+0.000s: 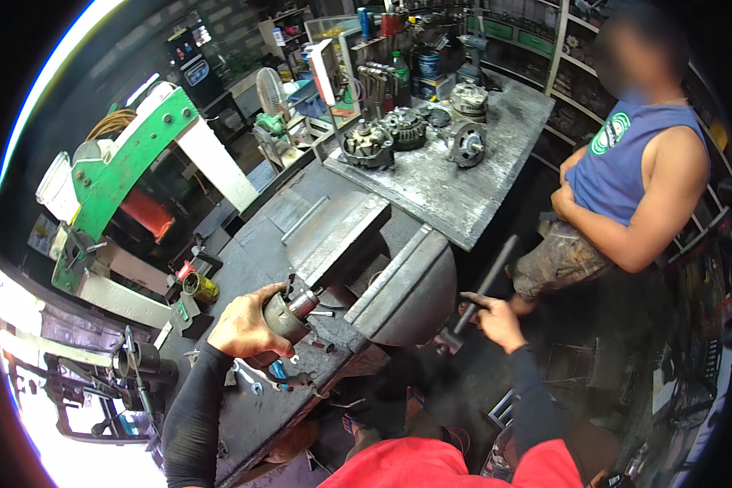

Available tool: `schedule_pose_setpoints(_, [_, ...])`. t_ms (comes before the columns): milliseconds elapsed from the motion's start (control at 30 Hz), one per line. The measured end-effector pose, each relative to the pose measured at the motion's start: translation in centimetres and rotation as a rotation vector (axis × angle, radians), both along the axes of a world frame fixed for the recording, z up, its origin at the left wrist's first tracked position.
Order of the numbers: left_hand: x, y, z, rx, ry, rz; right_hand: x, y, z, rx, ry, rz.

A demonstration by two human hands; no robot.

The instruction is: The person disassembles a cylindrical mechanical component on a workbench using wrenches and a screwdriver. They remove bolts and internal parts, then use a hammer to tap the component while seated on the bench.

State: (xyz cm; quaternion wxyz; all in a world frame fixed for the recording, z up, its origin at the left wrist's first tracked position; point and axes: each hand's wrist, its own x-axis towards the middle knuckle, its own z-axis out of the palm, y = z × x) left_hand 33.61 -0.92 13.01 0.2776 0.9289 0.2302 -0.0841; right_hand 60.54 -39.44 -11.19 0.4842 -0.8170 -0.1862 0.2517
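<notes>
My left hand (250, 324) is wrapped round a grey cylindrical metal part (285, 319) with a shiny round end. It holds the part above the bench, just left of the big bench vise (407, 289). A dark gap shows between the vise's jaws, with no workpiece visible there. At the front of the vise, my right hand (498, 321) closes on the long vise handle (496, 268), which slants up and to the right. Beneath my left hand, wrenches (250, 379) and other small tools lie on the bench (333, 368).
Several alternators (368, 145) sit on a grey metal tabletop (496, 175) behind the vise. A person in a blue sleeveless shirt (638, 154) is at the right, close to that tabletop. A green press frame (130, 154) stands at the left; a yellow can (201, 287) is near it.
</notes>
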Motion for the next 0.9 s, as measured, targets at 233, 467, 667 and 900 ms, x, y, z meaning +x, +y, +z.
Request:
schedule_pose_setpoints(233, [0.1,0.0,-0.2,-0.005,-0.025,0.009,-18.0,2.4,-0.5,0.093,0.947,0.56])
schedule_pose_setpoints(467, [0.1,-0.2,-0.2,-0.001,-0.036,0.012,-4.9,-1.5,8.7,-0.061,-0.785,0.26])
schedule_pose_setpoints(667, [0.0,-0.7,-0.3,-0.02,-0.044,0.035,-5.1,2.3,-2.9,-0.208,-0.074,0.161])
schedule_pose_setpoints(900, [-0.2,-0.4,-0.6,0.053,-0.027,0.023,-16.9,1.2,7.8,0.234,0.295,0.616])
